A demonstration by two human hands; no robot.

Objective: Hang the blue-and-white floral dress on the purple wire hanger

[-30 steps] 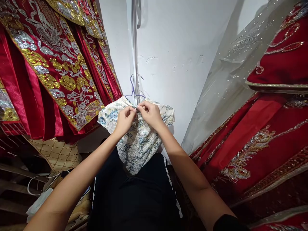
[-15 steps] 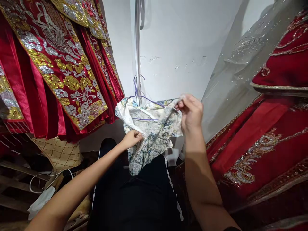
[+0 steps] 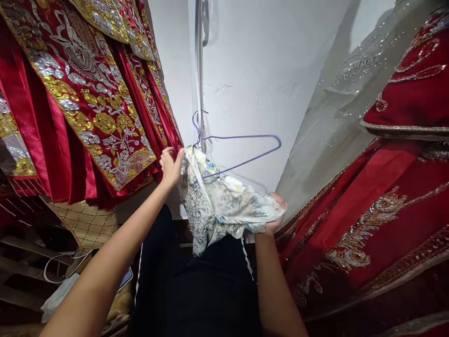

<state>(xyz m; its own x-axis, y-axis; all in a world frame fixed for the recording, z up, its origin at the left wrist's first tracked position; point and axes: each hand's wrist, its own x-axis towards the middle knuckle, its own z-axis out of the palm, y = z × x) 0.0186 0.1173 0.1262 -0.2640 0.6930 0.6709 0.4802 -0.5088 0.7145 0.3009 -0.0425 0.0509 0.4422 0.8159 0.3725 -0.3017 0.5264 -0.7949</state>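
Note:
A pale floral top [image 3: 228,201] with white edging hangs half on a purple wire hanger [image 3: 242,137]. The hanger's right arm is bare, while its left arm is hidden in the cloth. My left hand [image 3: 171,167] is closed on the top's left shoulder, just below the hanger's hook. Down at the right, my right hand [image 3: 278,217] grips the other side of the top and holds it out from the hanger; the cloth covers most of those fingers.
A narrow metal upright [image 3: 199,61] stands against the white wall [image 3: 259,56]. Red embroidered garments [image 3: 105,121] hang close on the left. On the right are a sheer sparkling cloth [image 3: 336,89] and a red beaded dress [image 3: 386,196]. A white cable [image 3: 52,276] lies at lower left.
The top's right side has come off the hanger, baring its right arm. My right hand has moved down with the cloth. My left hand has moved up and left to the shoulder.

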